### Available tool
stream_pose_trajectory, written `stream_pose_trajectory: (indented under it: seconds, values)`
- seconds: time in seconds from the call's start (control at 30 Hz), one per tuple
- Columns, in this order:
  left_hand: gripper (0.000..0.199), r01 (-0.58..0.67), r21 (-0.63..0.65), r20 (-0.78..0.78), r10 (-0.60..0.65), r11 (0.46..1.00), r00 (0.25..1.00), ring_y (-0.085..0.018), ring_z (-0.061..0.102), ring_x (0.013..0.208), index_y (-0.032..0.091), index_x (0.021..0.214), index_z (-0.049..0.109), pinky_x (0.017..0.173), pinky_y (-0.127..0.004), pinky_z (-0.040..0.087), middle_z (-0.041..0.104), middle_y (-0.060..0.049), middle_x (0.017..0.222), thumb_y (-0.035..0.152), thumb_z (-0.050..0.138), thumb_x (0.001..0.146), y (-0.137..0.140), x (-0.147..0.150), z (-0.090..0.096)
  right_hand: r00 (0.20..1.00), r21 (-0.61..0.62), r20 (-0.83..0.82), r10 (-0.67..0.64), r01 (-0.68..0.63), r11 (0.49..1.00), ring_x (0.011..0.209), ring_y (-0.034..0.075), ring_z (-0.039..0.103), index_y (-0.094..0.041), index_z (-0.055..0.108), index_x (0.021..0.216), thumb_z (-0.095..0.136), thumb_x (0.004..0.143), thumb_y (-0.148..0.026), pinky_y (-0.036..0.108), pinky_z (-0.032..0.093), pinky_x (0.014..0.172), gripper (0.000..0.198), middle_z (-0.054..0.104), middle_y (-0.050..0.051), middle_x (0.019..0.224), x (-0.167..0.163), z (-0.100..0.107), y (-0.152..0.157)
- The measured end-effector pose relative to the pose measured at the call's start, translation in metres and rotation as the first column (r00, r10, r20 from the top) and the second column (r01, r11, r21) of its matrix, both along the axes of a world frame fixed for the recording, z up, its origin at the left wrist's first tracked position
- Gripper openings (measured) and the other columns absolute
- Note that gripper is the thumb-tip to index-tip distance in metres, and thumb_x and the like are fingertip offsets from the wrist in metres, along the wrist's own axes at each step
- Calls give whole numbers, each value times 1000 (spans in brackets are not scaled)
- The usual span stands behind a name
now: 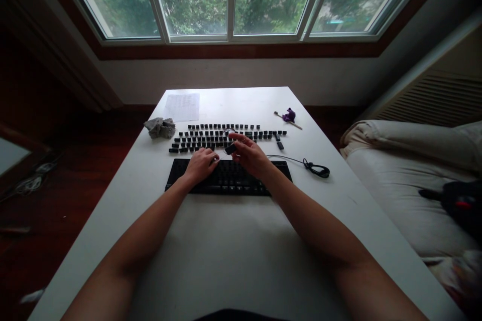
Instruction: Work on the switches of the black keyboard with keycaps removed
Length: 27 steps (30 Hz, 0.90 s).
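Note:
A black keyboard (pixel 235 186) with many of its keycaps off lies across the white table in front of me. My left hand (pixel 203 163) rests on its left part, fingers bent and a little apart, holding nothing that I can see. Above the keyboard's middle, my right hand (pixel 248 154) is closed on a small black piece with thin wire loops, which looks like a keycap puller (pixel 230 149). Whether a keycap sits in the wires is too small to tell. Loose black keycaps (pixel 205 139) stand in several rows just beyond the keyboard; my right fingers cover some.
A grey crumpled cloth (pixel 159 128) lies left of the keycaps, below a printed sheet (pixel 183 106). At the back right is a brush (pixel 295 124) with a purple cloth (pixel 289 115). A coiled cable (pixel 317 169) lies right of the keyboard. A beige sofa (pixel 391 185) flanks the table.

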<state>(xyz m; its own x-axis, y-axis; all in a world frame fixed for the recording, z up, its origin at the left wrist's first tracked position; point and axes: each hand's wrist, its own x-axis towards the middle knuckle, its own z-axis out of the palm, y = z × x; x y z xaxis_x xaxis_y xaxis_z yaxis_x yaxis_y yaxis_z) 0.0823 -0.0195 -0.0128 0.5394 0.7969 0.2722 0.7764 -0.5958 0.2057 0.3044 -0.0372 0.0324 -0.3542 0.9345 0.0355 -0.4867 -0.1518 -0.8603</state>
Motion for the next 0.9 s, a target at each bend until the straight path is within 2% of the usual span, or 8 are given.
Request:
stream_pose_trajectory:
  seconds: [0.13, 0.33, 0.47, 0.57, 0.77, 0.9]
  values:
    - [23, -16, 0, -36, 16, 1000, 999, -24, 53, 93, 22, 101, 70, 85, -39, 42, 66, -7, 99, 32, 49, 98, -3, 2, 2, 987, 63, 153, -44, 35, 997, 67, 10, 59, -26, 60, 118, 78, 79, -36, 20, 48, 56, 44, 58, -2, 83, -2, -1, -1]
    - [18, -31, -20, -56, 30, 999, 998, -25, 53, 96, 23, 103, 70, 86, -40, 42, 67, -8, 103, 28, 55, 94, -3, 1, 3, 901, 285, 430, -57, -75, 956, 64, 10, 60, -23, 52, 116, 69, 85, -37, 19, 42, 47, 38, 56, -2, 89, -14, -15, -2]
    - [18, -25, -11, -64, 25, 1000, 998, -26, 53, 95, 23, 101, 70, 85, -40, 41, 66, -8, 100, 29, 54, 94, -2, -1, 1, 886, 372, 458, -75, -115, 921, 64, 10, 60, -24, 49, 119, 60, 91, -32, 21, 44, 52, 31, 55, -1, 92, -18, -18, -2]
    - [23, -20, -4, -60, 20, 1000, 998, -25, 53, 94, 22, 102, 70, 86, -40, 41, 66, -8, 98, 32, 50, 98, -2, -1, 1, 865, 429, 494, -91, -152, 890, 62, 10, 55, -24, 47, 118, 54, 94, -28, 23, 45, 58, 25, 52, -3, 85, -15, -15, -4]
    - [25, -28, -12, -66, 28, 1000, 997, -25, 53, 96, 23, 106, 70, 89, -41, 41, 67, -8, 103, 32, 48, 99, -2, 0, 1, 705, 542, 680, -200, -300, 785, 64, 12, 50, -23, 47, 120, 51, 93, -19, 25, 41, 65, 26, 52, -5, 74, -12, -7, -10]
    - [25, -39, -12, -81, 38, 999, 996, -25, 54, 95, 21, 104, 70, 88, -41, 41, 67, -9, 102, 33, 49, 98, -1, 0, -1, 684, 556, 694, -224, -312, 771, 66, 13, 51, -23, 49, 121, 52, 95, -24, 26, 40, 66, 26, 54, -4, 75, -18, -10, -12]
